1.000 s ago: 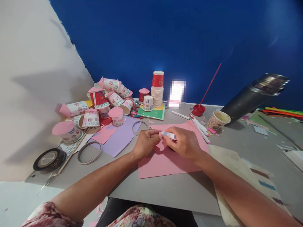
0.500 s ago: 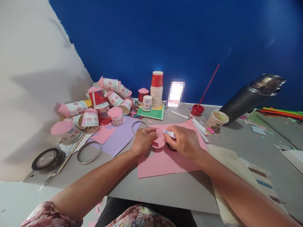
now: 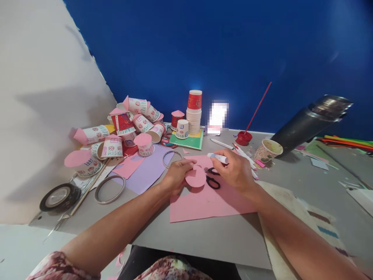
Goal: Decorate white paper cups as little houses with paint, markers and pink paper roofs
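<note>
My left hand (image 3: 180, 174) pinches the edge of a round pink paper disc (image 3: 198, 179), held just above a larger pink sheet (image 3: 192, 210). A darker strip shows across the disc near my fingers. To the right, my right hand (image 3: 236, 169) is closed round a white glue stick (image 3: 218, 158), whose end points left, apart from the disc. Between the hands lie scissors with black handles (image 3: 213, 182); their blades are hidden. Just beyond my left hand, a grey ring of tape (image 3: 164, 160) rests partly on a purple sheet (image 3: 157, 171).
Decorated paper cups (image 3: 113, 146) with pink tops crowd the left. At the back stand stacked cups (image 3: 194, 120) and a lit, blurred screen (image 3: 218, 116). Markers (image 3: 244, 156), a patterned cup (image 3: 267, 150) and a dark flask (image 3: 303, 126) are at the right. Black tape (image 3: 60, 197) lies far left.
My right hand has drawn the glue stick away from the paper disc, rightward and up. The disc now shows more fully, and the scissor handles have come into view.
</note>
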### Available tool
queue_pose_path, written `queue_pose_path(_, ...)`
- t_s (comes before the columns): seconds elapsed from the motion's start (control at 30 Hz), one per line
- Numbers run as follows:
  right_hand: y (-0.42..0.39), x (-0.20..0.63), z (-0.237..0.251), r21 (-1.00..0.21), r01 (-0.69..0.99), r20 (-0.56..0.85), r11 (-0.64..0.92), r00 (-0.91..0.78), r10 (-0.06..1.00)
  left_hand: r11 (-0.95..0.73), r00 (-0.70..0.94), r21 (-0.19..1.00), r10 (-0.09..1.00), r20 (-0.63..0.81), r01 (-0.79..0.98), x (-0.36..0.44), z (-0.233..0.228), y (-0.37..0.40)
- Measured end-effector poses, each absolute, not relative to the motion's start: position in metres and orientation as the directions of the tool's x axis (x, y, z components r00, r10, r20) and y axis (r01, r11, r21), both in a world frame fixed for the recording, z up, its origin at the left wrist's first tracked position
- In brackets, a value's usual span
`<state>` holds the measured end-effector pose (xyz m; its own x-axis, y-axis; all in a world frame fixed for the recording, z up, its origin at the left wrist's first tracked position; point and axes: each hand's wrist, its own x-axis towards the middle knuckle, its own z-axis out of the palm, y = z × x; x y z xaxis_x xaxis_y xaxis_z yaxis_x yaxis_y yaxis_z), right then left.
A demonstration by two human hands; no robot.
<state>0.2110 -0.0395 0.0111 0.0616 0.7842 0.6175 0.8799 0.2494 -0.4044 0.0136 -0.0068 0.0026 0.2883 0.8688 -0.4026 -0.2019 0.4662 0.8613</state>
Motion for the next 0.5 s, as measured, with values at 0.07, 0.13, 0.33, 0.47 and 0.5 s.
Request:
queue_pose_path(0.07, -0.0397, 0.2119, 0.0158, -0.497, 0.837, 0.572, 0.229, 0.117, 0.812, 0.564, 0.348, 0.794, 0.809, -0.475, -0.228, 0.0122, 0.0069, -0.0068)
queue_pose_path(0.13, -0.0406, 0.211, 0.0186, -0.564, 0.796, 0.52, 0.219, 0.137, 0.843, 0.59, 0.42, 0.777, 0.776, -0.47, -0.221, 0.0105, 0.0097, -0.0072)
queue_pose_path(0.33, -0.0419, 0.2101, 0.0198, -0.611, 0.764, 0.477, 0.206, 0.149, 0.866, 0.265, 0.321, 0.964, 0.913, -0.252, 0.004, 0.0056, 0.006, -0.007)
queue_pose_path(0.47, -0.0427, 0.2118, 0.0223, -0.647, 0.734, 0.442, 0.207, 0.139, 0.886, 0.135, 0.254, 0.99, 0.957, -0.142, 0.044, 0.0036, 0.003, -0.0042)
queue_pose_path(0.5, -0.043, 0.212, 0.0232, -0.663, 0.719, 0.427, 0.207, 0.136, 0.894, 0.142, 0.266, 0.99, 0.953, -0.142, 0.019, 0.0036, 0.0027, -0.0035)
